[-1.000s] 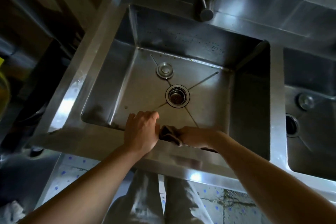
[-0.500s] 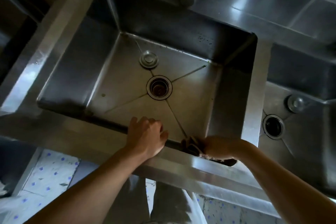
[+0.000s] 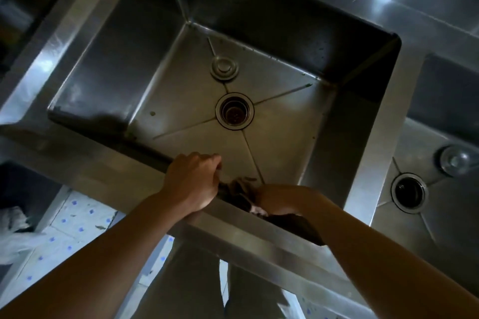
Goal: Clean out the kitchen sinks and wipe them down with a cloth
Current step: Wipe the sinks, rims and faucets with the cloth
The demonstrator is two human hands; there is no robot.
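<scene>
left hand [image 3: 191,184]: my fingers curl over the near rim of the left sink [image 3: 103,65]
right hand [image 3: 280,199]: gripping the dark cloth [image 3: 238,190] just inside that rim
room: bare floor around the drain [image 3: 234,111]

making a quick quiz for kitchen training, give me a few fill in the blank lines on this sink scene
1. The right hand holds a dark ____ against the near wall of the sink.
2. The left hand rests on the sink's near ____.
3. The round stopper lies just behind the open ____.

Missing words: cloth; edge; drain
</scene>
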